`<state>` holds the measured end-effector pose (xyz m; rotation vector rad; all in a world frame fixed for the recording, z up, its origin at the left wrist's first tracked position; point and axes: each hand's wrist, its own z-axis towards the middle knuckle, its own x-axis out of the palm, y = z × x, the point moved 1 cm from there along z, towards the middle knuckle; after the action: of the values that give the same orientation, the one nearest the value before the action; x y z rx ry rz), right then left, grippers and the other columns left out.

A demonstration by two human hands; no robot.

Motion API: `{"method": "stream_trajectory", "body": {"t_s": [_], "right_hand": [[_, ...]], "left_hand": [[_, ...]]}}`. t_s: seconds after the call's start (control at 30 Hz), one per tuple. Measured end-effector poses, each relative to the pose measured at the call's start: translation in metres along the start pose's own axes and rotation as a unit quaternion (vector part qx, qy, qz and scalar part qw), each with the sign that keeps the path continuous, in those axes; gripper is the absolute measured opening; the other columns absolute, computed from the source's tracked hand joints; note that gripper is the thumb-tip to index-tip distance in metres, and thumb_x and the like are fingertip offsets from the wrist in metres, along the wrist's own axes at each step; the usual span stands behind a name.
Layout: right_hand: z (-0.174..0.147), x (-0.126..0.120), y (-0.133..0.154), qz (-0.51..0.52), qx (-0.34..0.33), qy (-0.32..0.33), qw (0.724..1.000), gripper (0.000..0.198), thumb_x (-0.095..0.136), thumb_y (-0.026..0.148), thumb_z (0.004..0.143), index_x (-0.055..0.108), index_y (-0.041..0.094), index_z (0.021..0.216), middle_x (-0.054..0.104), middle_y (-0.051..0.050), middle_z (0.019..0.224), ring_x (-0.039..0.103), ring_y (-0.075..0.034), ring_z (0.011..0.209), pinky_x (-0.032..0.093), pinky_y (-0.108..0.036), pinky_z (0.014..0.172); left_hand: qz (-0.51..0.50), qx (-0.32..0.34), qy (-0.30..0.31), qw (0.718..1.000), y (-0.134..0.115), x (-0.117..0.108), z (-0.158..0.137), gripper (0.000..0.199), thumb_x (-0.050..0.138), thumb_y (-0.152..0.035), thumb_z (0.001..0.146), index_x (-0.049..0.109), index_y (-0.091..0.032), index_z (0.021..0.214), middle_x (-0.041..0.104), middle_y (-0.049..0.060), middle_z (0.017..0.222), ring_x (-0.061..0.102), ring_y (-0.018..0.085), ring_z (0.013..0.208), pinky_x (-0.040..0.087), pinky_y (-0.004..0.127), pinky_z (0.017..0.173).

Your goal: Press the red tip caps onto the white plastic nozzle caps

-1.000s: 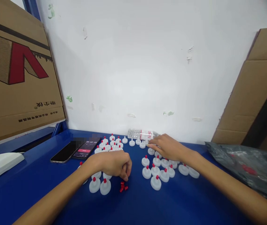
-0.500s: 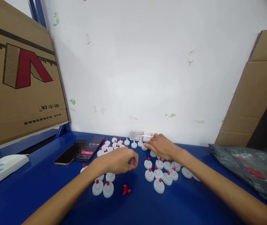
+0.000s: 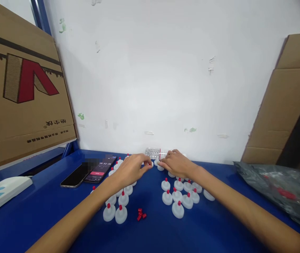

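Note:
My left hand reaches to the far rows with thumb and fingers pinched. Its fingertips are at a white nozzle cap, and whatever lies between them is hidden. Beside it, my right hand curls down with its fingertips on another white nozzle cap. Below the hands, several small red tip caps lie loose in a pile. White nozzle caps with red tips stand to the left and to the right of that pile. My hands and forearms cover some of them.
A clear plastic bottle lies against the wall. Two phones rest at left near a white power strip. Cardboard stands at left, more cardboard at right. A dark plastic bag with red pieces lies at right.
My left hand has moved forward, away from me, to the far nozzle caps, uncovering some nearer ones. My right hand has shifted slightly left among the caps.

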<state>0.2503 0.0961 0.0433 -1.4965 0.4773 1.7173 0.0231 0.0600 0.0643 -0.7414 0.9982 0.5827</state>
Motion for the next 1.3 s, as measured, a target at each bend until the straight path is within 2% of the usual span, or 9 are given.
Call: {"method": "stream_trajectory", "body": {"t_s": [0.13,0.27,0.33,0.5,0.63,0.8,1.03,1.2,1.3], "right_hand": [[0.001,-0.007,0.0,0.03,0.002,-0.022,0.999,0.029,0.061,0.044,0.101,0.068,0.016,0.095,0.071,-0.003,0.096,0.068,-0.02,0.098,0.05,-0.046,0.097],[-0.005,-0.028,-0.007,0.095,0.014,-0.067,0.993,0.049,0.038,0.042,0.11,0.069,0.017,0.081,0.069,-0.006,0.078,0.066,-0.019,0.079,0.05,-0.04,0.086],[-0.008,-0.037,-0.007,0.14,0.014,-0.094,0.986,0.051,0.032,0.043,0.11,0.071,0.019,0.088,0.073,-0.008,0.084,0.066,-0.02,0.08,0.049,-0.037,0.082],[-0.01,-0.047,0.006,0.228,-0.022,-0.126,0.965,0.024,0.061,0.045,0.097,0.069,0.023,0.101,0.075,-0.003,0.098,0.068,-0.02,0.089,0.05,-0.031,0.079],[-0.009,-0.047,0.015,0.243,-0.052,-0.122,0.961,0.012,0.061,0.033,0.098,0.066,0.025,0.105,0.074,-0.001,0.102,0.066,-0.017,0.086,0.048,-0.029,0.078],[-0.01,-0.047,0.019,0.237,-0.05,-0.11,0.964,0.014,0.058,0.033,0.1,0.057,0.027,0.112,0.072,-0.001,0.105,0.065,-0.017,0.079,0.046,-0.03,0.073],[-0.011,-0.048,0.024,0.226,-0.043,-0.099,0.968,0.014,0.062,0.036,0.1,0.054,0.027,0.106,0.069,-0.001,0.098,0.062,-0.018,0.081,0.043,-0.029,0.071],[-0.015,-0.049,0.028,0.211,-0.059,-0.098,0.971,0.01,0.058,0.033,0.102,0.053,0.026,0.1,0.064,0.0,0.092,0.058,-0.016,0.077,0.04,-0.027,0.067],[-0.016,-0.05,0.03,0.201,-0.072,-0.1,0.972,0.01,0.054,0.031,0.104,0.051,0.025,0.097,0.06,0.0,0.088,0.056,-0.016,0.076,0.039,-0.026,0.065]], "left_hand": [[-0.016,-0.035,-0.013,0.999,0.001,-0.005,0.001,0.022,0.059,-0.036,0.097,0.076,-0.022,0.098,0.078,0.004,0.09,0.069,0.02,0.074,0.044,0.027,0.065],[-0.081,-0.051,-0.051,0.994,0.0,-0.008,0.001,0.027,0.058,-0.041,0.097,0.076,-0.021,0.099,0.078,0.004,0.088,0.069,0.019,0.066,0.048,0.028,0.064],[-0.141,-0.06,-0.071,0.986,-0.001,-0.008,0.001,0.03,0.058,-0.044,0.097,0.074,-0.02,0.099,0.078,0.005,0.091,0.068,0.017,0.06,0.049,0.027,0.059],[-0.287,-0.096,-0.1,0.948,-0.003,-0.005,0.003,0.035,0.067,-0.05,0.09,0.071,-0.016,0.098,0.078,0.008,0.092,0.069,0.017,0.057,0.044,0.025,0.049],[-0.352,-0.087,-0.096,0.927,-0.002,-0.005,0.005,0.044,0.072,-0.055,0.085,0.069,-0.013,0.1,0.077,0.01,0.092,0.072,0.019,0.059,0.04,0.024,0.047],[-0.353,-0.084,-0.08,0.928,-0.002,-0.004,0.006,0.041,0.073,-0.052,0.085,0.069,-0.013,0.098,0.077,0.009,0.093,0.071,0.018,0.058,0.042,0.025,0.048],[-0.331,-0.075,-0.047,0.94,-0.002,-0.003,0.006,0.026,0.073,-0.038,0.088,0.073,-0.014,0.095,0.077,0.006,0.082,0.069,0.016,0.056,0.043,0.023,0.051],[-0.337,-0.084,-0.015,0.938,0.003,0.002,0.006,0.036,0.073,-0.048,0.087,0.072,-0.014,0.101,0.078,0.008,0.085,0.071,0.019,0.059,0.035,0.022,0.045],[-0.248,-0.064,-0.017,0.967,0.003,0.002,0.003,0.032,0.061,-0.047,0.096,0.073,-0.017,0.098,0.075,0.004,0.076,0.07,0.019,0.061,0.04,0.024,0.053]]}}
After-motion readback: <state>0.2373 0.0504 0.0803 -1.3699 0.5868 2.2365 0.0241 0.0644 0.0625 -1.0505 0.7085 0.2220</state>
